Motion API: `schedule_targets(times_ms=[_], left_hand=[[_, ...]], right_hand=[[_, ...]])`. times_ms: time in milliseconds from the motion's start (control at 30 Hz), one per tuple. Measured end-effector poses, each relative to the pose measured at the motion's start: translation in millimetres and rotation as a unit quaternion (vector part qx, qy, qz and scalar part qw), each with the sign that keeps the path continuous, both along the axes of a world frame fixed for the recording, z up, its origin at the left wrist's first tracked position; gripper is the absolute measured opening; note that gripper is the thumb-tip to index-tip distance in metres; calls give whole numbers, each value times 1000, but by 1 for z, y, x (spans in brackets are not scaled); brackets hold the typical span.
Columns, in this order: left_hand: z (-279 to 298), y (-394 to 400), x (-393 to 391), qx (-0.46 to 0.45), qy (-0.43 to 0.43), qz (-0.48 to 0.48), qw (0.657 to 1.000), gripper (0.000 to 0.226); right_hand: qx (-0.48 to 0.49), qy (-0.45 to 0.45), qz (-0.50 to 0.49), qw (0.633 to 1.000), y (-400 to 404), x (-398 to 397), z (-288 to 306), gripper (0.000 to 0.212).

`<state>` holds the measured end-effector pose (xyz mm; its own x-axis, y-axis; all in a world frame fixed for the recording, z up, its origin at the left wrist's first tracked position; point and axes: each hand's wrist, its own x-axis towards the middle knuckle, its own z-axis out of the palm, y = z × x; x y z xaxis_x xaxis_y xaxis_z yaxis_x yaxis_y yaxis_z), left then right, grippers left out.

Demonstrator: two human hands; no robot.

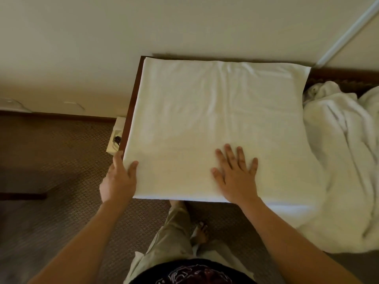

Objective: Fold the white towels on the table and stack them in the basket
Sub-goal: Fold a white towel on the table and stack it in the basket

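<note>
Right hand (235, 175) flat, fingers spread on towel (205, 111); left hand (120, 179) pinches its corner

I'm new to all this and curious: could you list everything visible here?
flat towel: one, white, spread over the table
crumpled towels: a heap, white, right of the flat towel; count unclear
table: one, dark brown, only its left edge shows
small box: one, pale, on the floor by the table
carpet: brown, patterned
wall: cream
left hand: grips the flat towel's near left corner
right hand: flat on the flat towel
</note>
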<state>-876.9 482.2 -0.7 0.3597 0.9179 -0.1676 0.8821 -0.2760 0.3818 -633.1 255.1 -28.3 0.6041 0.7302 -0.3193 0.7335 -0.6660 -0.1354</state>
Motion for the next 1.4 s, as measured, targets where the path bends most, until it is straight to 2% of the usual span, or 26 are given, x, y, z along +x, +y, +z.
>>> schedule_targets(times_ms=[100, 167, 233, 267, 333, 400, 433, 533, 700, 767, 833, 900, 933, 1000, 1033, 1133, 1167, 1233, 1333, 1400], left_hand=[[-7, 8, -9, 30, 0, -2, 1000, 43], [-9, 6, -8, 42, -8, 40, 998, 39], [-8, -9, 0, 91, -2, 74, 993, 39], [-6, -21, 10, 114, -5, 51, 992, 42], [-3, -52, 41, 94, 12, -95, 991, 51], [-11, -80, 69, 54, 72, -255, 963, 62], [-18, -84, 77, 40, 96, -290, 951, 65], [-32, -66, 72, 25, 134, -290, 947, 71], [-36, -34, 33, 30, 159, -212, 964, 78], [-34, -31, 31, 8, 168, -173, 970, 82], [-30, -36, 42, -24, 163, -108, 980, 82], [-23, -47, 62, -48, 134, -36, 989, 78], [-19, -57, 72, -44, 118, -34, 992, 75], [-14, -84, 96, -17, 79, -127, 989, 66], [-14, -97, 108, -7, 61, -197, 979, 62], [-18, -127, 144, 11, 50, -354, 934, 60], [-21, -132, 153, 15, 62, -377, 924, 60], [-28, -133, 161, 16, 89, -383, 919, 62], [-36, -127, 158, 35, 97, -384, 917, 65], [-37, -126, 156, 41, 95, -389, 915, 68]], right_hand=[[-11, 6, -47, 999, -12, 22, 1, 62], [-21, 8, -81, 996, -17, 26, 3, 63], [-11, 1, -114, 993, -21, 14, 5, 65], [4, -5, -109, 994, -22, 2, 7, 65], [20, 3, -48, 999, -19, -24, 7, 67], [20, 19, 7, 1000, -14, -41, 4, 66], [19, 21, 11, 1000, -14, -42, 3, 65], [20, 2, -44, 999, -39, -14, 0, 65], [14, -5, -244, 970, -136, 46, 1, 65], [35, 15, -344, 938, -161, 61, 0, 66], [66, 67, -445, 890, -175, 76, -5, 68], [90, 117, -488, 860, -178, 87, -9, 65], [111, 121, -517, 840, -176, 93, -9, 59], [195, 125, -609, 758, -175, 103, -3, 55], [223, 144, -630, 730, -175, 105, 2, 51], [239, 249, -644, 683, -180, 105, 12, 43], [258, 296, -655, 646, -184, 102, 12, 43], [288, 353, -660, 597, -192, 97, 10, 40], [328, 399, -644, 564, -201, 89, 4, 30], [344, 406, -644, 549, -208, 88, 0, 32]])
